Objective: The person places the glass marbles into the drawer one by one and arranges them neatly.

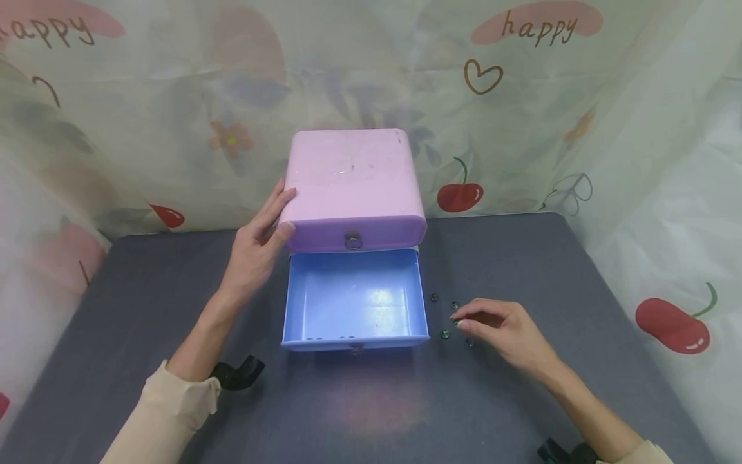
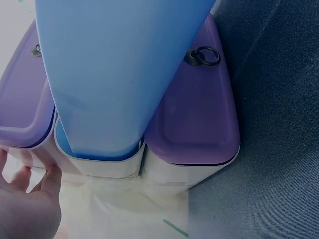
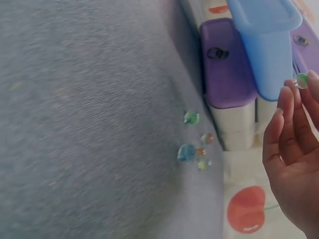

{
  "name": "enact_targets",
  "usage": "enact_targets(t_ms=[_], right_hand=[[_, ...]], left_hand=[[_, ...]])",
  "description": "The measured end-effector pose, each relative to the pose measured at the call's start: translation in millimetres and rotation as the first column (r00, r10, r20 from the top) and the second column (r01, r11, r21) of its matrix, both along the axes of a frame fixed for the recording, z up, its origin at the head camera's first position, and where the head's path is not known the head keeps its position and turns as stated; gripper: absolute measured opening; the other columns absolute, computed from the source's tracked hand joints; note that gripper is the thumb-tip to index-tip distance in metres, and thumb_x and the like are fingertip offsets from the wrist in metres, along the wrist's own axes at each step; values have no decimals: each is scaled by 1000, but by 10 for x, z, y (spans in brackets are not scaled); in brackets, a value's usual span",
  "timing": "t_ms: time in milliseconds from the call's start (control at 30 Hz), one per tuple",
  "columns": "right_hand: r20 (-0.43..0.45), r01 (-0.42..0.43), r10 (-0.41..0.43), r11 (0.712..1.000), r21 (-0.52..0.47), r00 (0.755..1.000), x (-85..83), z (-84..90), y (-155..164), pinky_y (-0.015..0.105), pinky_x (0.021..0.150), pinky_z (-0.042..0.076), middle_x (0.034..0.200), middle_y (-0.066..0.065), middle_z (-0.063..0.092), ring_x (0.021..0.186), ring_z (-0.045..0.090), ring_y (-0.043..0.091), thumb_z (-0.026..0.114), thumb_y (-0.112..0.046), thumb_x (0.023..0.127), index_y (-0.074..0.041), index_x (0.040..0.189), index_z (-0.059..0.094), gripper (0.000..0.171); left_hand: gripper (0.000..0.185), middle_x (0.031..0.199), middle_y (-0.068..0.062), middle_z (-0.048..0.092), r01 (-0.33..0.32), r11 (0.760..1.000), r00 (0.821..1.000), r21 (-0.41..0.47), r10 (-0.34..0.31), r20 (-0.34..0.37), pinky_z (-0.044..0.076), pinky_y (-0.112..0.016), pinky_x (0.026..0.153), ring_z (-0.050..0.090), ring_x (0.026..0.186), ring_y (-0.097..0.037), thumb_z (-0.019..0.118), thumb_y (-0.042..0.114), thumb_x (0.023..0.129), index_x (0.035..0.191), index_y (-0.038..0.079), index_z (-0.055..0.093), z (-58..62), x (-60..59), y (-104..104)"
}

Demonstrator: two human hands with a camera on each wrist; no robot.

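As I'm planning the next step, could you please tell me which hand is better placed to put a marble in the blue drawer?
Probably the right hand: it pinches a green marble beside the pulled-out blue drawer, while the left hand rests against the pink cabinet.

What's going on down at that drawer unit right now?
A person has their left hand resting against the side of the pink drawer unit, whose blue middle drawer is pulled open between two closed purple-fronted ones. The right hand, off to the right of the open drawer, pinches a small green-tinted marble between its fingers and thumb. Several more marbles lie loose nearby on the dark table.
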State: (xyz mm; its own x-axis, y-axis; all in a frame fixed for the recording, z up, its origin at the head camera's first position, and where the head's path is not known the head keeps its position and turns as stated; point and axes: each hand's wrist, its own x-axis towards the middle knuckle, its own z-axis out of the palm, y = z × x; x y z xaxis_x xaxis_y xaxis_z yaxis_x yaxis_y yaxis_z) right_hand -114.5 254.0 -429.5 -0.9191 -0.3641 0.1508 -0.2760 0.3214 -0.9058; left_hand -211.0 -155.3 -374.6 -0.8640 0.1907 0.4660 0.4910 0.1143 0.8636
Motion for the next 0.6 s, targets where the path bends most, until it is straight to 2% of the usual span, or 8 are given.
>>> enact_targets(t_ms=[200, 300, 467, 600], right_hand=[[2, -18, 19, 999, -37, 1000, -79, 86, -101, 29, 75, 58, 102, 15, 72, 86, 70, 22, 69, -6, 93, -3, 106, 73, 14], [1, -23, 23, 998, -50, 1000, -109, 137, -154, 33, 76, 59, 101, 13, 73, 85, 71, 20, 69, -6, 93, -2, 106, 73, 14], [-16, -36, 35, 998, -49, 999, -156, 224, -234, 34, 73, 59, 96, 6, 74, 81, 70, 19, 68, -5, 93, -6, 106, 74, 14], [-18, -50, 50, 998, -46, 999, -191, 281, -294, 32, 71, 58, 95, 7, 74, 80, 69, 22, 68, -6, 94, -7, 106, 74, 14]], left_hand=[[50, 161, 2, 31, 0, 1000, 1000, 12, 0, 1, 32, -25, 114, 27, 148, -13, 57, -2, 99, 147, 12, 51, -7, -3, 3], [50, 161, 1, 30, 2, 1000, 1000, 14, -2, 4, 32, -25, 113, 27, 148, -14, 57, -1, 99, 147, 12, 51, -11, -6, 6], [50, 161, 2, 30, -1, 1000, 1000, 8, 0, 5, 32, -26, 114, 27, 148, -14, 57, 0, 99, 147, 13, 51, -11, -11, 4], [50, 162, 1, 29, -3, 1000, 1000, 4, 3, 8, 31, -27, 114, 27, 148, -13, 57, 0, 99, 147, 13, 51, -10, -14, 0]])
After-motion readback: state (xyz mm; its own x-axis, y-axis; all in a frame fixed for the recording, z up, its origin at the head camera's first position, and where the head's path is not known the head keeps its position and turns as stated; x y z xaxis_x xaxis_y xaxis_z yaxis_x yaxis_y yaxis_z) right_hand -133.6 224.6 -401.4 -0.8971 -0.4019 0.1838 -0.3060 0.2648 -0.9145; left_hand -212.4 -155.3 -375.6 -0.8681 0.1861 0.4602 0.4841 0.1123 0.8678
